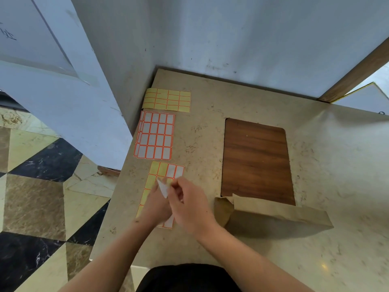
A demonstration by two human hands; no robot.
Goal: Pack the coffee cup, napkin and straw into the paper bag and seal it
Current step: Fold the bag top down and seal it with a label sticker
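A brown paper bag lies on its side on the counter, its top folded over; cup, napkin and straw are not visible. Left of it lies a partly used label sheet with orange borders. My left hand rests on that sheet. My right hand crosses just beside the left one, and its fingertips pinch a white label sticker that is lifted off the sheet. Both hands are left of the bag and do not touch it.
A full white label sheet and a yellow used backing sheet lie further back along the left counter edge. A wooden board sits behind the bag. A white wall bounds the back; the counter drops to a tiled floor on the left.
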